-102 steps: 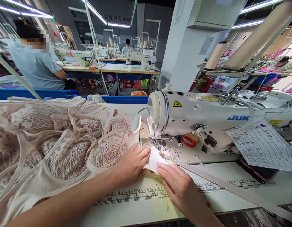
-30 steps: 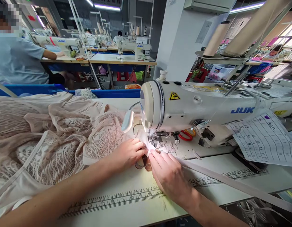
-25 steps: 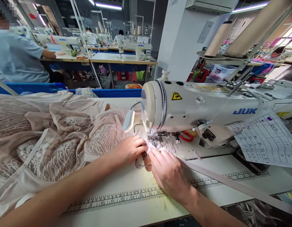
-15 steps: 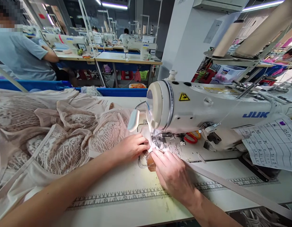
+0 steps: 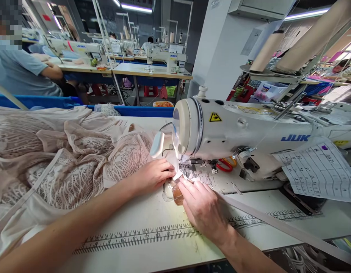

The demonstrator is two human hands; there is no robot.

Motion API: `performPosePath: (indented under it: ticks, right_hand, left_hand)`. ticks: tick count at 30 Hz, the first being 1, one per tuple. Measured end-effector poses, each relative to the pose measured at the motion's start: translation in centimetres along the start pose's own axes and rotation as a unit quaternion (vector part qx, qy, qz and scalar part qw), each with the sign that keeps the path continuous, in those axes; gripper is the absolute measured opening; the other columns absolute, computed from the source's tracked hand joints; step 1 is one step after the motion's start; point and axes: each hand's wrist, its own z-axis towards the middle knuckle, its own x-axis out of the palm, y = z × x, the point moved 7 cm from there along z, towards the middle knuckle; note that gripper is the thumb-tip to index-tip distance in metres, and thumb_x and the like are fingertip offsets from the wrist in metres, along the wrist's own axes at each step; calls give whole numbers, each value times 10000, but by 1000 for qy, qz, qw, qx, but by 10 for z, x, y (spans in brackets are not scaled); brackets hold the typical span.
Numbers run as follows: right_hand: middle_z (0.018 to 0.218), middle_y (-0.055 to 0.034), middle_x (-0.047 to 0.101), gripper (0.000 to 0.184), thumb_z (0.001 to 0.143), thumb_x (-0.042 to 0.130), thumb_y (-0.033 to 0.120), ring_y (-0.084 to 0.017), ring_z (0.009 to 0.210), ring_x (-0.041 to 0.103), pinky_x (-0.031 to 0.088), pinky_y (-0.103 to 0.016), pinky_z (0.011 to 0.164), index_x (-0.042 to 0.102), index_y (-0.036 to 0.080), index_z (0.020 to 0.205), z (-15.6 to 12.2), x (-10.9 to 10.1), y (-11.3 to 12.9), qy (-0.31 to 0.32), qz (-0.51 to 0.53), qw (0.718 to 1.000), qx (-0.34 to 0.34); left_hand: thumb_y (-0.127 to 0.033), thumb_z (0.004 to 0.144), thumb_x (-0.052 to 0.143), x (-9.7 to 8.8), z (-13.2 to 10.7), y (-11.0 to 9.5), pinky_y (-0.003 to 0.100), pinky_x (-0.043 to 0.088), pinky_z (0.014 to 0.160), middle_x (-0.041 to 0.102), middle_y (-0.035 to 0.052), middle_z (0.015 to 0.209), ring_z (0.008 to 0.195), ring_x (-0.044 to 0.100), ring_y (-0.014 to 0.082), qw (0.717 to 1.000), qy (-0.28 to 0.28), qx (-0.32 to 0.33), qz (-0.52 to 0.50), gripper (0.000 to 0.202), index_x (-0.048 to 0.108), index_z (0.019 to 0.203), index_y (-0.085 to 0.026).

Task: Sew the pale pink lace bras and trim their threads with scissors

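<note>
At a sewing machine [image 5: 226,127], a right hand [image 5: 202,204] appears to pinch pale fabric [image 5: 177,172] by the needle, back from the table's [image 5: 152,254] front edge. The left hand [image 5: 152,174] rests against it — grip unclear. Stitching looks unfinished: a beige strip [image 5: 278,222] trails toward the front right corner. Lace garments [image 5: 70,176] crowd the left end — finished or waiting, impossible to tell.

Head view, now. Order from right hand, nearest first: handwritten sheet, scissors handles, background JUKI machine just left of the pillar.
1. Scissors handles: just beyond the right hand, to its right.
2. Handwritten sheet: well off to the right.
3. Background JUKI machine: farthest, on another table, left of the pillar.
</note>
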Motion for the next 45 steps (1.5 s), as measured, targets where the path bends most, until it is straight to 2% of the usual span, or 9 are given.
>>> performPosePath:
  ticks: [10,15,22,28,32,35,39,41,45]
  right_hand:
    - [1142,-110,675,327,859,456,33,-245,835,572,470,-389,690,657,94,1109,0,0,0,9,16,1000,8]
    - [1097,-122,682,341,896,428,35,-255,925,610,504,-396,785,640,84,1158,-7,-9,-2,-47,39,998,-20]
    - [1041,-115,680,366,870,407,10,-232,881,630,523,-368,772,643,138,1119,-14,4,-2,-99,79,990,-58]
    - [990,-71,676,317,900,441,44,-199,852,640,552,-325,771,625,207,1099,-10,-6,-1,-61,218,972,-57]
    - [1112,-103,671,283,974,510,232,-225,1033,644,561,-331,865,584,222,1247,-5,-2,16,23,396,918,14]
    - [1192,-136,648,468,972,533,477,-258,1108,621,555,-363,870,520,208,1356,0,9,37,77,576,803,136]
    - [881,-79,655,555,900,537,654,-198,796,620,510,-309,719,596,145,1114,6,19,56,133,720,645,219]
    - [789,-39,616,526,861,591,632,-162,703,564,451,-270,644,585,140,1048,2,22,47,142,714,637,255]
    - [743,-8,590,395,832,601,493,-152,641,524,390,-255,579,574,151,1028,-12,30,19,179,642,692,278]
  left_hand:
    - [-92,949,423,7,0,18,419,558,852,663,137,1140,1032,615,245,998,18,-52,25,288,657,1114,-122]
    - [-86,876,523,-35,-15,-7,445,508,998,529,197,1365,1254,517,278,992,28,-120,28,445,482,1318,-85]
    - [-264,798,749,-79,-85,-5,478,498,946,630,133,1151,1137,568,323,913,227,-252,228,290,608,1018,-139]
    - [-209,922,574,-76,-77,8,334,480,737,659,30,836,791,643,216,920,216,-246,214,86,544,850,-173]
    - [-286,1003,368,-115,-38,13,267,293,468,568,-8,614,460,495,146,931,92,-309,172,223,519,880,-178]
    - [-289,975,365,-139,-19,40,251,336,483,568,9,606,505,523,148,931,11,-348,108,237,540,877,-164]
    - [-232,935,364,-142,-29,96,252,435,523,604,11,622,576,583,166,920,10,-389,45,235,566,842,-156]
    - [-201,923,372,-137,-42,118,248,417,483,569,2,565,517,553,161,914,22,-401,54,260,545,733,-164]
    - [-64,857,413,-120,-55,128,309,465,573,606,49,667,623,594,207,903,18,-410,128,208,571,740,-133]
